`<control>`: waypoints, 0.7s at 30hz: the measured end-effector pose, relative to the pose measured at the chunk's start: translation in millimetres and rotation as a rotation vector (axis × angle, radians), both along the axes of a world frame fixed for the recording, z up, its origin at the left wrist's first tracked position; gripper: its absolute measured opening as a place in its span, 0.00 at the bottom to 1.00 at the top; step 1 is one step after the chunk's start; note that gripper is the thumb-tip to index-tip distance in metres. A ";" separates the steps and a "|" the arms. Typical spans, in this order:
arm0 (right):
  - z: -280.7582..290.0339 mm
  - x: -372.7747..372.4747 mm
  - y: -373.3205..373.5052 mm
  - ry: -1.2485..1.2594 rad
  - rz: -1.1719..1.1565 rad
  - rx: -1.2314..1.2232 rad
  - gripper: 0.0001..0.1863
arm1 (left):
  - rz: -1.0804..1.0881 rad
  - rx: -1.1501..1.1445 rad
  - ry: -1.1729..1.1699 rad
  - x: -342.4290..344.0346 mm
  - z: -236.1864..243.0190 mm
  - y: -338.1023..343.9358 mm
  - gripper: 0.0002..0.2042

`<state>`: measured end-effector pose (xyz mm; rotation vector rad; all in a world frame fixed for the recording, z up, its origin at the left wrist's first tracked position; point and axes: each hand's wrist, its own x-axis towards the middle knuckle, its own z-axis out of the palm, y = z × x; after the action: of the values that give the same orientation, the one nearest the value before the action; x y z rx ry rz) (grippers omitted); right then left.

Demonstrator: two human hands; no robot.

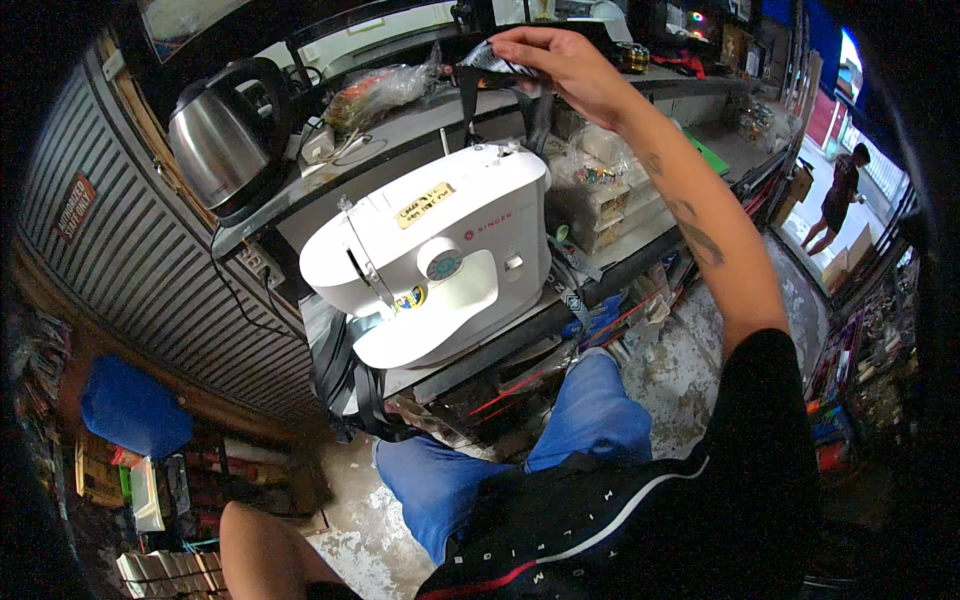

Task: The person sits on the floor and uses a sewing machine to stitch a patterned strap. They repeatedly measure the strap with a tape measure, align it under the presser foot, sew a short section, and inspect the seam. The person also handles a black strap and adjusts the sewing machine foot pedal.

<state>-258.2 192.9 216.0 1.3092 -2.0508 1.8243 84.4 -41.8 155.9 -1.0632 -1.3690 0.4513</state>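
"Striped bundle (496, 60), black and white: where does it lie?"

"Directly under the fingertips of the right hand (562, 62), beyond the sewing machine (440, 225)."

"And the state of the grip?"

"The fingers bend over the bundle with little gap showing. The thumb is hidden, so whether they pinch it or merely touch it cannot be told. The left hand lies outside the view."

"What adjoins the grip?"

"Just below and left, a black strap (469, 105) hangs toward the machine's top, near a thin upright pin (445, 142). Left of the grip, a crumpled plastic bag (400, 92); farther left, a metal kettle (212, 145). Below and right, clear boxes (615, 205)."

"What might go wrong?"

"Were the bundle pulled nearer, the strap could snag on the pin, and a hard tug might jolt the machine. A leftward sweep could push the bag toward the kettle. A loose pinch, if it is one, might drop the bundle behind the machine. Well below the grip, more straps (345, 375) droop; their own weight could drag them down."
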 end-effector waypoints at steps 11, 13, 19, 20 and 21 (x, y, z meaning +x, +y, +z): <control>1.1 176.7 13.2 -0.088 0.538 0.457 0.09 | -0.338 0.851 -1.175 -78.6 -5.6 49.7 0.30; -0.9 189.9 14.4 -0.085 0.657 0.471 0.07 | -0.430 0.711 -1.813 -80.5 8.0 57.5 0.38; -19.4 195.0 27.7 -0.287 0.558 0.505 0.07 | -0.616 0.821 -2.548 -56.3 5.0 54.7 0.23; -31.1 190.9 23.1 -0.285 0.534 0.363 0.06 | -0.712 0.857 -2.587 -56.7 -1.8 52.4 0.23; -41.3 184.8 19.5 -0.288 0.475 0.271 0.05 | -0.809 0.882 -2.576 -56.8 -9.5 51.4 0.24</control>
<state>-73.3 212.4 174.7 1.8336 -2.3557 2.0773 27.6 9.6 146.4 -0.8317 -2.1729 -2.7911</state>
